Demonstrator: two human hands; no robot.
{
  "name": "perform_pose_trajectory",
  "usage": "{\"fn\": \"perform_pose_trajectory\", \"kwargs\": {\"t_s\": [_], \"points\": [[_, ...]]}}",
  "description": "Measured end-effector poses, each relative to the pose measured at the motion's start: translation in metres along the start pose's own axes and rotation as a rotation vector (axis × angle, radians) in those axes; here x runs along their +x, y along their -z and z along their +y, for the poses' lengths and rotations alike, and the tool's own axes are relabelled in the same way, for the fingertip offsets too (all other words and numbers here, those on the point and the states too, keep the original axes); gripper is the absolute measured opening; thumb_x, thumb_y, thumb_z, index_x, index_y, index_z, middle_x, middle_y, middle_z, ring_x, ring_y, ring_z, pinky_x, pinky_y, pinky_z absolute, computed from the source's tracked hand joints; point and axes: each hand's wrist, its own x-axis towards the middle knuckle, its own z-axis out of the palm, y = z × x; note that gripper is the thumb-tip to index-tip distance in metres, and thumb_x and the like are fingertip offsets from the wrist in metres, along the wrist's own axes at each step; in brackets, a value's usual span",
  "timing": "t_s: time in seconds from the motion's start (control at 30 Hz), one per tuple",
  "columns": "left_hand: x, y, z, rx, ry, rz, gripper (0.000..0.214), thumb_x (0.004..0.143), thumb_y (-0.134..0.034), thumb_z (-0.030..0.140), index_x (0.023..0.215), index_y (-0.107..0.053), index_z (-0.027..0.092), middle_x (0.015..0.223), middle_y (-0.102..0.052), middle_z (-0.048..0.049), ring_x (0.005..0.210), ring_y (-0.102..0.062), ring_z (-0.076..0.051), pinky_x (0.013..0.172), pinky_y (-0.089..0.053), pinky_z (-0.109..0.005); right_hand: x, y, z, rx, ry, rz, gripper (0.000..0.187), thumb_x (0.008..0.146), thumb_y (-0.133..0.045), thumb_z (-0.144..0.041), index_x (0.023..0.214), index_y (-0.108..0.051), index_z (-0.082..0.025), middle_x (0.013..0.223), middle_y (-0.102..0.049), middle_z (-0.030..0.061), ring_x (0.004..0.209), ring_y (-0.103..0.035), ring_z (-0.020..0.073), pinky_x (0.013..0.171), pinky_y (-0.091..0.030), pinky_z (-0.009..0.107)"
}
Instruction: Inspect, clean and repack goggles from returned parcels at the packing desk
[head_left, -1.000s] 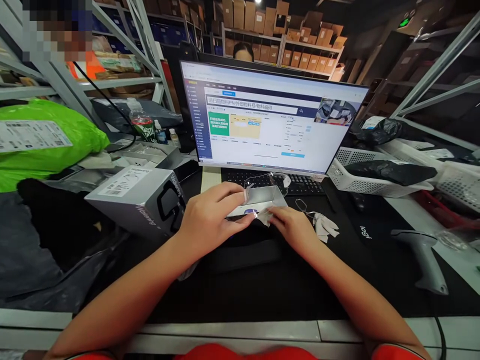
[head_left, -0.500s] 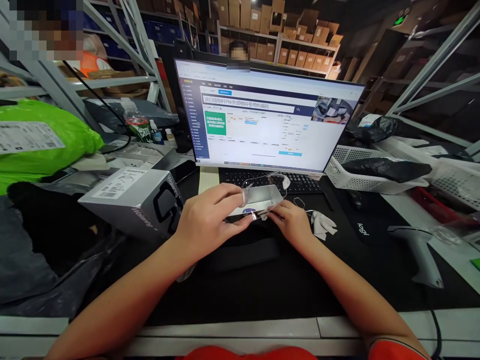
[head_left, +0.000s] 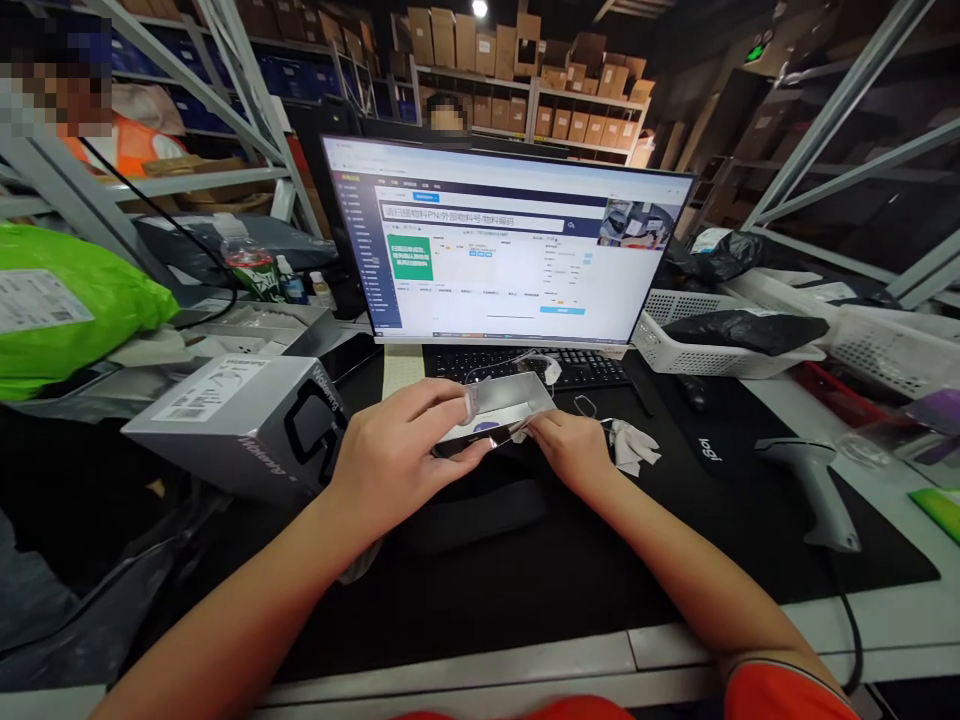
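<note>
My left hand is closed around the left end of a small open box, thumb below and fingers above. The box has silvery-white walls, and a dark oval mark shows in it. At the box's right end, the fingers of my right hand are pinched together on its edge or flap; the exact grip is partly hidden. A thin pale cable loops behind the box, over the keyboard. Below the hands a long dark object lies on the black mat. Crumpled white material lies right of my right hand.
A monitor stands beyond the keyboard. To the left are a grey printed box and a bright green parcel. On the right lie a mouse, a barcode scanner and a white basket. An orange-clad person is at far left.
The camera view has shifted, so most things appear further left. My right fingers have moved slightly at the box's right end. The left hand keeps its hold.
</note>
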Motion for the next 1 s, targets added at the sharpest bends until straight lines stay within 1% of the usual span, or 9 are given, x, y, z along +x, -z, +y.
{"fn": "perform_pose_trajectory", "kwargs": {"t_s": [0.2, 0.43, 0.57, 0.63, 0.73, 0.8, 0.9, 0.97, 1.0], "points": [[-0.002, -0.001, -0.002, -0.010, -0.008, 0.010, 0.017, 0.087, -0.072, 0.029, 0.099, -0.066, 0.019, 0.104, -0.072, -0.0063, 0.088, -0.073, -0.019, 0.076, -0.060, -0.028, 0.004, 0.003, -0.003, -0.092, -0.010, -0.108, 0.023, 0.097, -0.052, -0.011, 0.090, -0.073, -0.018, 0.089, -0.073, 0.0077, 0.075, -0.065, 0.0174, 0.063, -0.036, 0.029], [-0.002, -0.001, 0.000, -0.004, -0.015, -0.008, 0.018, 0.087, -0.073, 0.027, 0.099, -0.066, 0.016, 0.102, -0.072, -0.0082, 0.088, -0.073, -0.020, 0.076, -0.060, -0.028, 0.008, 0.005, 0.001, -0.080, -0.073, -0.206, 0.023, 0.096, -0.053, -0.010, 0.086, -0.073, -0.016, 0.091, -0.074, 0.0115, 0.080, -0.066, 0.0208, 0.062, -0.033, 0.031], [-0.001, 0.000, 0.000, -0.012, -0.006, -0.011, 0.017, 0.088, -0.072, 0.028, 0.098, -0.066, 0.017, 0.101, -0.072, -0.0076, 0.088, -0.072, -0.019, 0.076, -0.060, -0.027, 0.011, 0.024, 0.010, -0.015, -0.151, -0.299, 0.012, 0.088, -0.071, -0.021, 0.077, -0.074, -0.021, 0.084, -0.076, 0.0062, 0.074, -0.067, 0.0206, 0.058, -0.031, 0.029], [-0.001, 0.001, 0.000, -0.015, 0.002, -0.009, 0.017, 0.088, -0.072, 0.028, 0.099, -0.065, 0.018, 0.101, -0.072, -0.0070, 0.087, -0.072, -0.019, 0.075, -0.060, -0.027, 0.012, 0.039, 0.019, 0.032, -0.200, -0.331, 0.013, 0.083, -0.077, -0.023, 0.071, -0.073, -0.023, 0.079, -0.075, 0.0034, 0.075, -0.068, 0.0206, 0.058, -0.033, 0.027], [-0.001, 0.001, 0.000, -0.016, 0.007, -0.007, 0.016, 0.089, -0.071, 0.029, 0.100, -0.065, 0.018, 0.102, -0.072, -0.0072, 0.088, -0.072, -0.019, 0.076, -0.060, -0.028, 0.012, 0.058, 0.037, 0.141, -0.232, -0.390, 0.009, 0.080, -0.080, -0.028, 0.072, -0.075, -0.024, 0.075, -0.075, -0.0005, 0.074, -0.068, 0.0177, 0.059, -0.039, 0.024], [-0.001, 0.001, -0.001, -0.019, 0.006, -0.007, 0.016, 0.089, -0.071, 0.029, 0.099, -0.065, 0.018, 0.102, -0.072, -0.0074, 0.088, -0.073, -0.019, 0.075, -0.060, -0.028, 0.011, 0.066, 0.051, 0.356, -0.220, -0.451, 0.011, 0.080, -0.078, -0.034, 0.078, -0.077, -0.023, 0.074, -0.075, -0.0011, 0.071, -0.069, 0.0161, 0.061, -0.044, 0.023], [-0.001, 0.001, -0.001, -0.029, 0.018, -0.007, 0.015, 0.088, -0.071, 0.028, 0.098, -0.066, 0.019, 0.102, -0.073, -0.0066, 0.087, -0.073, -0.019, 0.074, -0.061, -0.028, 0.009, 0.074, 0.070, 0.666, -0.298, -0.370, 0.021, 0.079, -0.074, -0.039, 0.079, -0.076, -0.018, 0.078, -0.075, 0.0029, 0.075, -0.068, 0.0182, 0.067, -0.050, 0.026], [-0.001, 0.001, -0.001, -0.032, 0.029, -0.006, 0.014, 0.088, -0.071, 0.028, 0.098, -0.067, 0.020, 0.102, -0.073, -0.0059, 0.087, -0.073, -0.018, 0.074, -0.061, -0.027, 0.007, 0.076, 0.077, 0.749, -0.359, -0.331, 0.022, 0.077, -0.073, -0.039, 0.075, -0.073, -0.017, 0.079, -0.073, 0.0041, 0.076, -0.067, 0.0191, 0.069, -0.050, 0.027], [-0.001, 0.001, -0.001, -0.029, 0.030, -0.005, 0.014, 0.088, -0.071, 0.028, 0.098, -0.066, 0.020, 0.102, -0.073, -0.0057, 0.087, -0.073, -0.018, 0.074, -0.061, -0.027, 0.007, 0.077, 0.079, 0.765, -0.367, -0.360, 0.022, 0.077, -0.073, -0.039, 0.075, -0.072, -0.017, 0.078, -0.073, 0.0038, 0.075, -0.067, 0.0188, 0.068, -0.050, 0.027]]}}
